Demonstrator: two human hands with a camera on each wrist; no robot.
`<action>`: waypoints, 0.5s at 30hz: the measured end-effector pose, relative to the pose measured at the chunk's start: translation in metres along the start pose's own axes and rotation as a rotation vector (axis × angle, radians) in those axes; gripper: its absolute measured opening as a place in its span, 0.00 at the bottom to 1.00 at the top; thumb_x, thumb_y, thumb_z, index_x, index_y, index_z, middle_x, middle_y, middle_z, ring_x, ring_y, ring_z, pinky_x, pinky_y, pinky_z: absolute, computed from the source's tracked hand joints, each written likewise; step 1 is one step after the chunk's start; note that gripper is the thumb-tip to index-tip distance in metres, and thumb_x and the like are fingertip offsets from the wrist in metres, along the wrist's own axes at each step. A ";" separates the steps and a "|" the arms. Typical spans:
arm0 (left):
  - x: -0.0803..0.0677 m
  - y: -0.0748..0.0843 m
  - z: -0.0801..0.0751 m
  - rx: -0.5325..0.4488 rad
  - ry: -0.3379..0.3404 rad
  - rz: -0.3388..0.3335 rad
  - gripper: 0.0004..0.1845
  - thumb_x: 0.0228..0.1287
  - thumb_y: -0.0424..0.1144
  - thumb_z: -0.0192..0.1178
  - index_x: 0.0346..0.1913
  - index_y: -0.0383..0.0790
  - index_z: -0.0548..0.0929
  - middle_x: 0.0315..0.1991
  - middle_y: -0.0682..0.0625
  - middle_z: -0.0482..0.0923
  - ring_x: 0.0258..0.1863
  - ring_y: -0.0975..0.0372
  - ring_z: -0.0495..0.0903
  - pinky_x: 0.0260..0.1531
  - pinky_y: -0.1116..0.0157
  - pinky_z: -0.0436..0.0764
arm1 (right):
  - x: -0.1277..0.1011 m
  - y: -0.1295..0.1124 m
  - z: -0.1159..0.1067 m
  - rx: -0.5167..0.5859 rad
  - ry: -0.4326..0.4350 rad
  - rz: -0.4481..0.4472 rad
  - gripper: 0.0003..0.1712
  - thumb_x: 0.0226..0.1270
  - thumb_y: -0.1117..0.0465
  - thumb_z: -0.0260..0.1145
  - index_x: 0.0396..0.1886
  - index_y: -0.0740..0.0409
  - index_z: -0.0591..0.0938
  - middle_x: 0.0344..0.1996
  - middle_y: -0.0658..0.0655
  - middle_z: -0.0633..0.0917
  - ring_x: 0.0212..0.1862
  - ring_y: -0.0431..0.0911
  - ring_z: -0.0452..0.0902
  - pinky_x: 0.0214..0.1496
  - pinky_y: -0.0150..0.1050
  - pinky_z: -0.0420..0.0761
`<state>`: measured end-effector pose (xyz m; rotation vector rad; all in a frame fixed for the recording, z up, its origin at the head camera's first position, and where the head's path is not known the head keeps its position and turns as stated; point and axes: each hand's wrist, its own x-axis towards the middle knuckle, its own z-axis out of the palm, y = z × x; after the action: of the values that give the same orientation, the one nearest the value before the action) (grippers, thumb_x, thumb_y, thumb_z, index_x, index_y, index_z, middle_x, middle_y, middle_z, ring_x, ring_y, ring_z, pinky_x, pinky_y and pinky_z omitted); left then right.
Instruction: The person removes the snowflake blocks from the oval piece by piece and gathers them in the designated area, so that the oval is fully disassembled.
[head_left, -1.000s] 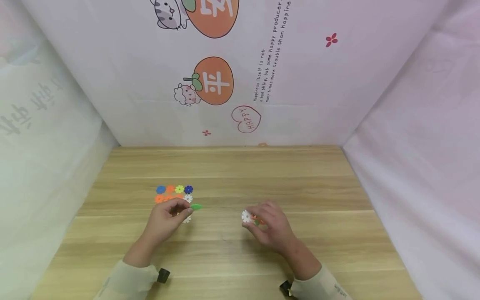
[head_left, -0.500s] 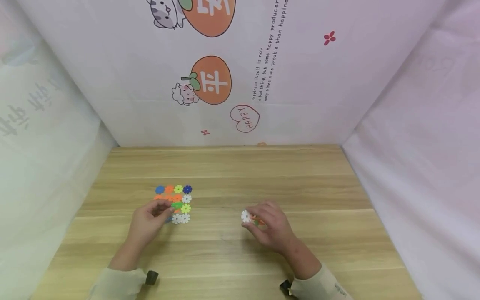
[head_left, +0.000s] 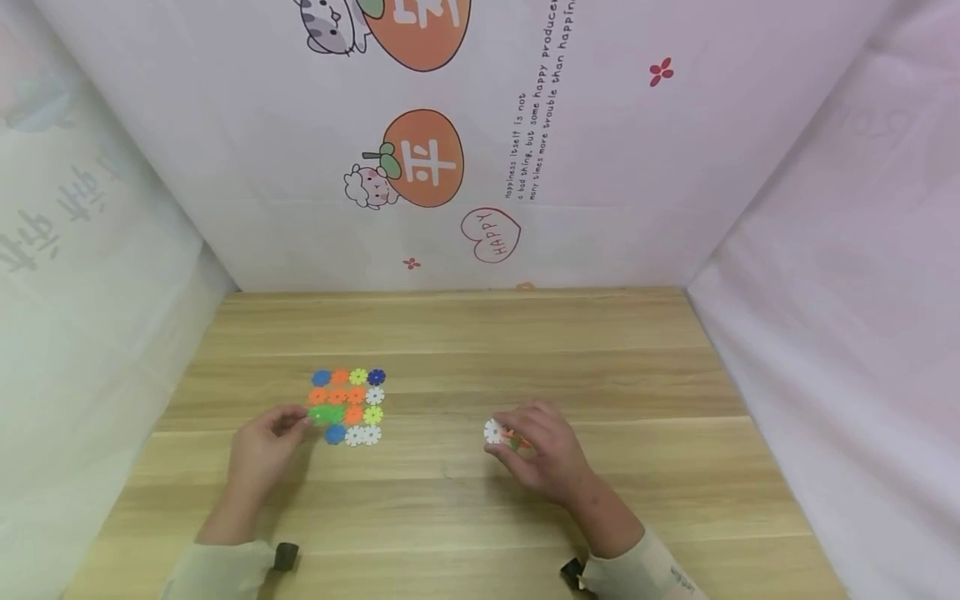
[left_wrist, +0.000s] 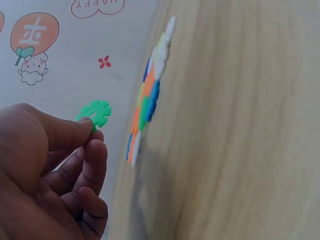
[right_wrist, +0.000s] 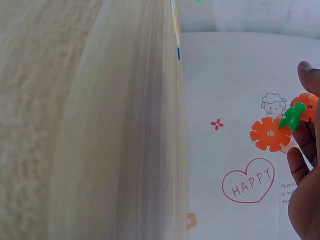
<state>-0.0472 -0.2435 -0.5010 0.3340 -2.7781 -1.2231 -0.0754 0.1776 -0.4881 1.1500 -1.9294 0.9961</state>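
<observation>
My left hand [head_left: 264, 450] pinches a green snowflake disc [left_wrist: 101, 113] between thumb and forefinger. In the head view the disc overlaps the left end of a row in a block of flat snowflake discs [head_left: 355, 396], beside another green one. The block's discs are blue, orange, yellow, white and green. Farther right, my right hand [head_left: 551, 457] holds a small cluster of joined snowflake discs: a white one [head_left: 492, 432] near the fingertips, with orange [right_wrist: 270, 134] and green [right_wrist: 293, 117] ones joined in the right wrist view. Part of this cluster is hidden by the fingers.
The wood-grain table [head_left: 442, 517] runs back to a white printed backdrop [head_left: 600, 167]. White cloth walls stand at the left [head_left: 97, 333] and right [head_left: 840, 292]. A dark wrist-camera mount [head_left: 286, 556] juts from the left cuff.
My left hand has carried the green disc leftward, from right of the block across to its left end. The right hand has stayed put, still gripping its joined discs.
</observation>
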 end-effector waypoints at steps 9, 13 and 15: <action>-0.001 -0.013 0.001 0.046 -0.022 -0.076 0.15 0.72 0.43 0.66 0.52 0.35 0.85 0.51 0.36 0.86 0.52 0.43 0.83 0.52 0.43 0.80 | -0.001 0.001 0.000 -0.001 0.004 -0.008 0.19 0.67 0.53 0.75 0.47 0.64 0.88 0.39 0.55 0.90 0.38 0.47 0.83 0.44 0.42 0.79; -0.001 -0.017 0.001 0.066 -0.037 -0.066 0.15 0.72 0.42 0.65 0.52 0.35 0.86 0.50 0.36 0.86 0.51 0.42 0.84 0.52 0.42 0.80 | -0.002 0.000 0.000 0.000 0.002 -0.002 0.19 0.67 0.54 0.75 0.47 0.65 0.88 0.39 0.55 0.90 0.38 0.47 0.83 0.44 0.42 0.79; -0.001 -0.019 0.001 0.071 -0.048 -0.059 0.14 0.73 0.42 0.64 0.52 0.34 0.86 0.49 0.36 0.87 0.51 0.42 0.84 0.52 0.42 0.80 | -0.002 0.000 0.000 0.000 0.001 0.001 0.19 0.67 0.54 0.75 0.47 0.65 0.88 0.39 0.55 0.90 0.38 0.47 0.83 0.44 0.42 0.79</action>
<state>-0.0431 -0.2550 -0.5153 0.3999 -2.8772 -1.1610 -0.0749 0.1784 -0.4903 1.1490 -1.9291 0.9973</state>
